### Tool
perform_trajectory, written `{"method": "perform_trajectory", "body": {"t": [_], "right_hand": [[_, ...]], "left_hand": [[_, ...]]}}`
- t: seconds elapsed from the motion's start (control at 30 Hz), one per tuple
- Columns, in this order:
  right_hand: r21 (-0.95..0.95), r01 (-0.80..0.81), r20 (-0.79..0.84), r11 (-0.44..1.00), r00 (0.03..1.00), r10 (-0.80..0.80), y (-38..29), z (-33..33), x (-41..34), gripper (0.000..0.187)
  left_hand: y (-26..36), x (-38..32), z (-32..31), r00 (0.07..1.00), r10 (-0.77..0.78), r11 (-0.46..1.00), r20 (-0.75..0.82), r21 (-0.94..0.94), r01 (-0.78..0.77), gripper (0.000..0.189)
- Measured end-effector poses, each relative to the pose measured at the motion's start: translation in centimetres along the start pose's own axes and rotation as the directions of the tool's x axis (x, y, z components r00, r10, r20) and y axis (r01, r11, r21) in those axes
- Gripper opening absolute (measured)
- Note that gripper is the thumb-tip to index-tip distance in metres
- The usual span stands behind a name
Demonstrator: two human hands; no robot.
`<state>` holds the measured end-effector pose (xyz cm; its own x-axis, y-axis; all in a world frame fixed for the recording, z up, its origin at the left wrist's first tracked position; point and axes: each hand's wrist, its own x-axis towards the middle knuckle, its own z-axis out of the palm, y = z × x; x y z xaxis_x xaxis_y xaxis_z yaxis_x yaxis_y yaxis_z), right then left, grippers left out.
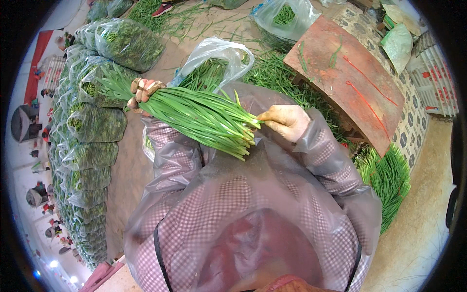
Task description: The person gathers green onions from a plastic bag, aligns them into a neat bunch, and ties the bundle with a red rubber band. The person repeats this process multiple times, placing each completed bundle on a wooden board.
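My left hand (143, 91), in a stained glove, is wrapped around the leafy end of a thick bunch of long green stalks (197, 113) that look like garlic chives. The bunch lies slantwise in front of my chest, its pale cut ends toward the right. There my bare right hand (286, 120) pinches at the tip of a stalk between thumb and fingers. Just beyond the bunch, an opened clear plastic bag (233, 54) holds more of the same greens (206, 75).
Filled plastic bags of greens (96, 122) stand in a long row at left. At right is a worn reddish board (346, 73) bearing red ties (366, 106). Tied bunches (390, 186) lie below it. Loose stalks (270, 71) cover the floor ahead, near another person's shoe (162, 9).
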<state>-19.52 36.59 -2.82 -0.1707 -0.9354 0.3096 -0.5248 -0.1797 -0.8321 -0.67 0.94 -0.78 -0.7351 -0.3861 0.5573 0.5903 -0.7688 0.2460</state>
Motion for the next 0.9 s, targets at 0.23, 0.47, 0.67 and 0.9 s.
{"method": "perform_trajectory", "body": {"t": [0.23, 0.47, 0.67, 0.9], "right_hand": [[-0.361, -0.381, 0.165, 0.851, 0.872, 0.461, 1.2, -4.0, -2.7, 0.040], [0.054, 0.148, 0.107, 0.988, 0.982, -0.153, -1.6, -0.3, 5.1, 0.068], [-0.057, -0.051, 0.371, 0.997, 0.926, 0.069, -0.6, 0.9, 3.5, 0.027], [0.042, -0.474, 0.332, 0.879, 0.837, 0.435, 4.5, -2.7, -3.4, 0.024]], "left_hand": [[-0.9, 1.0, 2.1, 0.998, 0.022, 0.992, 0.067, -0.124, -0.014, 0.025], [-3.5, 3.9, 3.9, 0.968, -0.070, 0.958, 0.242, -0.255, 0.133, 0.023], [-2.5, 3.8, 4.2, 0.982, -0.067, 0.978, 0.176, -0.182, 0.099, 0.024], [-1.7, 2.2, 3.3, 0.996, 0.065, 0.992, 0.066, -0.117, -0.057, 0.025]]}}
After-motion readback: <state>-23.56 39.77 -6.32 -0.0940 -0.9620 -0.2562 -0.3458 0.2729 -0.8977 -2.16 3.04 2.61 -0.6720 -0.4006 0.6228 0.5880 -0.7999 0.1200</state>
